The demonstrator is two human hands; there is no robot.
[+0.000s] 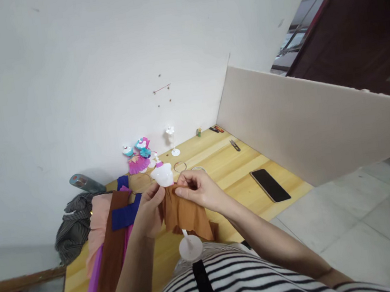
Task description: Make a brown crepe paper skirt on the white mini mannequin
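White mini mannequin, long axis upright, round base toward the lap, neck toward the wall, held over the near edge of the bench. Left hand and right hand each pinch brown cloth wrapped at its waist. Beyond: fabric pile, phone.

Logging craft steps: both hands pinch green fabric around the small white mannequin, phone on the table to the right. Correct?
No: the fabric is brown, not green. The head view shows the left hand and right hand pinching it around the small white mannequin, phone on the table to the right.
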